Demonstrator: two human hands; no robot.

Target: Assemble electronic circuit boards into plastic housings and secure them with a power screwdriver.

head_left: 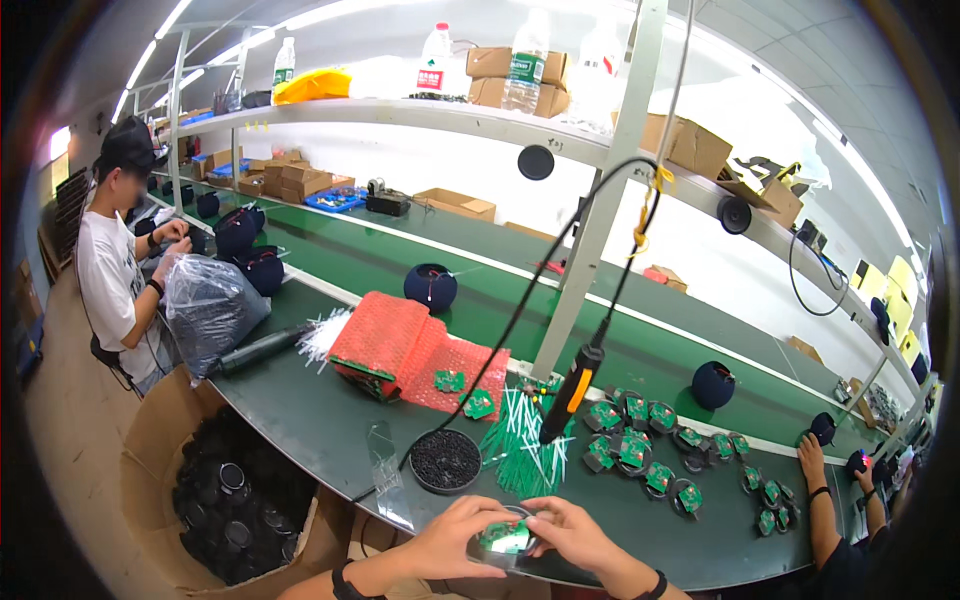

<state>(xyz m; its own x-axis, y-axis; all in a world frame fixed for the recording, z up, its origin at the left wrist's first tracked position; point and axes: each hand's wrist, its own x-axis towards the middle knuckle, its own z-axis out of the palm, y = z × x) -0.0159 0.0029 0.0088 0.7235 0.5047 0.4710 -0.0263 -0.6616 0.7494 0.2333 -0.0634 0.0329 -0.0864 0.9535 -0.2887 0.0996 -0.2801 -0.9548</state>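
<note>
At the near edge of the bench, my left hand (pixel 452 541) and my right hand (pixel 574 536) hold one green circuit board (pixel 506 538) seated in a round dark part between them. My left fingers curl around its left side, and my right thumb and fingers press at its upper right rim. Just beyond them stands a round dish of small black screws (pixel 446 462). A black electric screwdriver (pixel 573 394) with an orange strip hangs on its cable over a pile of green and white strips (pixel 527 445). To the right lie several round parts with green boards (pixel 632 450).
Red bubble wrap (pixel 392 345) with boards lies left of the screwdriver. A carton of black parts (pixel 225 500) stands below the left edge. Dark blue round housings (pixel 430 287) sit on the green conveyor (pixel 560 320). Co-workers (pixel 125 250) are at both sides.
</note>
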